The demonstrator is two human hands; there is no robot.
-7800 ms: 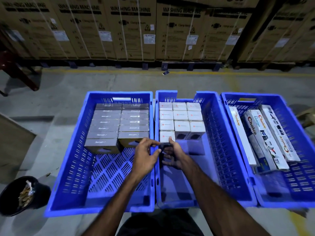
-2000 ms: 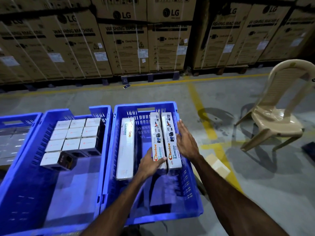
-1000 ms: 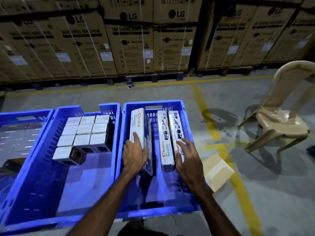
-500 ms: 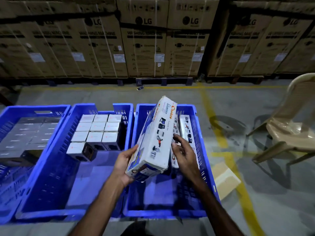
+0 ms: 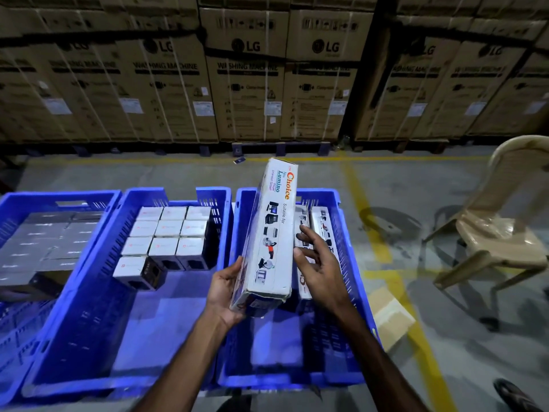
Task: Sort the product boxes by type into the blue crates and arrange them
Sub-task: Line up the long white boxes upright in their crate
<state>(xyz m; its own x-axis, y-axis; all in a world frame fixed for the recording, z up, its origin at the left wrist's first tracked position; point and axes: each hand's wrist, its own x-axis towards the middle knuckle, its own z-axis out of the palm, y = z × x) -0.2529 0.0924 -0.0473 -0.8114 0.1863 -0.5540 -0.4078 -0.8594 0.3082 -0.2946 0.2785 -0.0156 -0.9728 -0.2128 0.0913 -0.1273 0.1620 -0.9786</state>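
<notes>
One long white box (image 5: 271, 233) is up in the air over the right crate (image 5: 353, 292), tilted with its far end raised. The left hand (image 5: 222, 292) grips its near lower end, fingers curled round the side. The right hand (image 5: 319, 269) is loose and spread, holding nothing, fingertips just touching the box's right edge.

Doing it well, as I judge it: bring the right hand onto the far half so the long box doesn't swing, turn it parallel to the two long boxes (image 5: 312, 230) lying along the crate's right side, lower it flat beside them and push until the sides touch. Don't drop the near end first, or it may jam on the ribbed wall.

Counts:
- Blue crates: three in view, left crate (image 5: 17, 203) partly cut off.
- Long boxes: three, one held, two in the crate.
- Small white boxes (image 5: 169, 230) in the middle crate (image 5: 98, 278): ten tops seen, nine in a block plus one at front.
- Grey boxes (image 5: 44, 242) in the left crate: too blurred to count.

A beige chair (image 5: 499, 233) stands to the right.
</notes>
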